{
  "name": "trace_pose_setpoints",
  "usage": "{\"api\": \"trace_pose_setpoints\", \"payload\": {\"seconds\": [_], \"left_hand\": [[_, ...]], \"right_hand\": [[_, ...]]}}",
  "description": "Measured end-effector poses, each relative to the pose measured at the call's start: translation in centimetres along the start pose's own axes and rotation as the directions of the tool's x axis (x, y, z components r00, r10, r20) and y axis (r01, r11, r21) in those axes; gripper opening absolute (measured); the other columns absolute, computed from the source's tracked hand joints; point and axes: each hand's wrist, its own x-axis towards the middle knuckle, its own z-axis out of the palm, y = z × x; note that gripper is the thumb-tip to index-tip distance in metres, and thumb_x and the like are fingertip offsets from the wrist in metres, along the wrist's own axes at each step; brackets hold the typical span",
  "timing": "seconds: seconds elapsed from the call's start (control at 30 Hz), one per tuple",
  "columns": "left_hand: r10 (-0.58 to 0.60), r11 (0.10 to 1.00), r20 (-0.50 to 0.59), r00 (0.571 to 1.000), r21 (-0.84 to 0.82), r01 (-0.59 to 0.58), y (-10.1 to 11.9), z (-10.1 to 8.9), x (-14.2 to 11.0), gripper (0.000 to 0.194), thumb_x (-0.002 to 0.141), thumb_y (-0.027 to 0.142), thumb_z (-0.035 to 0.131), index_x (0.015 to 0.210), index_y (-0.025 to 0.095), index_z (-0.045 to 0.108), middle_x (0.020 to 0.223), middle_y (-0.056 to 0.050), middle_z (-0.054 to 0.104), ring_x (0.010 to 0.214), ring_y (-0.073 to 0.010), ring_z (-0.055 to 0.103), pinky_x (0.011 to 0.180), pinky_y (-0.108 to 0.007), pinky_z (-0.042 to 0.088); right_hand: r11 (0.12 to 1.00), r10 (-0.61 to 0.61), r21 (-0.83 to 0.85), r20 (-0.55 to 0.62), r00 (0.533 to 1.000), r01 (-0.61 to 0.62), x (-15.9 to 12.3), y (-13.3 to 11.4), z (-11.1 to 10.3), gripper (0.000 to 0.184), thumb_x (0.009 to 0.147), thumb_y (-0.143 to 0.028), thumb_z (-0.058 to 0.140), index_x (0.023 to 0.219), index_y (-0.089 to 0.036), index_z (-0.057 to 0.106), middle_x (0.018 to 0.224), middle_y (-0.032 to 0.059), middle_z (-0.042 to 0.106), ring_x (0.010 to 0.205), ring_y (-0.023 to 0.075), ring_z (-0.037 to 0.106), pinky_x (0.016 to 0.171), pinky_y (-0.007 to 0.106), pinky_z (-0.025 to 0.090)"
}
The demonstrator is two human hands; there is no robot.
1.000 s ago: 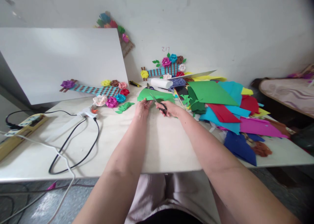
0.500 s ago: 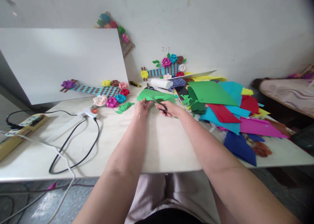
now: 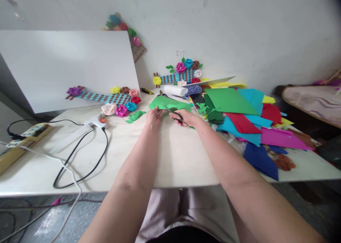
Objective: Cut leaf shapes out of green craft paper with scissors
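Observation:
Black-handled scissors [image 3: 178,117] are in my right hand [image 3: 186,118], fingers wrapped round the handles. Their blades point up and left, at the lower edge of a sheet of green paper [image 3: 167,103]. My left hand [image 3: 155,115] pinches that sheet near its lower left edge. Just left of this hand lies a small heap of cut green paper leaves [image 3: 136,115]. Behind the sheet sits a white roll [image 3: 175,90], with another pair of scissors [image 3: 161,93] partly hidden beside it.
A pile of coloured paper [image 3: 231,101] covers the table's right side. Left are a glue gun [image 3: 95,122] with a looping black cord and a power strip [image 3: 26,140]. Two woven pieces with paper flowers, one here [image 3: 106,98], stand at the back by a white board [image 3: 66,65].
Both hands stay almost in place. The green sheet and the scissors have shifted very slightly, and the grip of each hand is the same.

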Motion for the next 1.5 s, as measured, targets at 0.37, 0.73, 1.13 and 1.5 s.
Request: {"api": "trace_pose_setpoints", "payload": {"seconds": [0.37, 0.73, 1.13, 1.5], "left_hand": [[0.051, 0.996, 0.018, 0.999, 0.076, -0.052, 0.1, 0.1, -0.3, 0.014, 0.079, 0.005, 0.055, 0.068, 0.013, 0.054, 0.057, -0.001, 0.057, 0.050, -0.0128, 0.059, 0.068, -0.034, 0.056], [0.146, 0.988, -0.020, 0.989, 0.059, -0.145, 0.2, 0.1, -0.4, 0.019, 0.076, 0.005, 0.057, 0.064, 0.016, 0.048, 0.048, 0.006, 0.046, 0.043, -0.0082, 0.049, 0.067, -0.030, 0.054], [0.224, 0.973, -0.053, 0.973, 0.071, -0.220, 0.1, 0.1, -0.2, 0.013, 0.074, 0.005, 0.053, 0.070, 0.017, 0.048, 0.056, 0.004, 0.055, 0.051, -0.0101, 0.057, 0.070, -0.030, 0.054], [0.246, 0.968, -0.128, 0.961, 0.089, -0.236, 0.3, 0.4, -0.5, 0.017, 0.078, 0.007, 0.053, 0.070, 0.018, 0.045, 0.054, 0.004, 0.054, 0.050, -0.0103, 0.057, 0.067, -0.028, 0.054]], "right_hand": [[0.999, 0.015, 0.033, 0.002, 1.000, -0.015, -0.3, 0.0, -0.4, 0.015, 0.087, -0.027, 0.055, 0.084, -0.012, 0.057, 0.047, -0.0054, 0.049, 0.032, 0.0040, 0.041, 0.025, 0.015, 0.020], [0.996, 0.012, -0.083, -0.116, 0.993, -0.022, 1.0, -0.4, 1.6, 0.035, 0.075, -0.042, 0.073, 0.071, -0.014, 0.054, 0.046, -0.0014, 0.058, 0.031, 0.0079, 0.051, 0.023, 0.015, 0.026], [0.998, -0.028, -0.066, -0.182, 0.983, 0.017, 1.2, -0.1, 2.0, 0.042, 0.065, -0.035, 0.082, 0.088, -0.016, 0.051, 0.050, -0.0057, 0.060, 0.031, 0.0091, 0.053, 0.022, 0.015, 0.032], [0.993, -0.074, 0.078, -0.142, 0.987, 0.086, 0.9, -0.1, 2.0, 0.029, 0.085, -0.020, 0.062, 0.112, -0.016, 0.053, 0.056, -0.0058, 0.062, 0.038, 0.0095, 0.059, 0.029, 0.015, 0.038]]}}
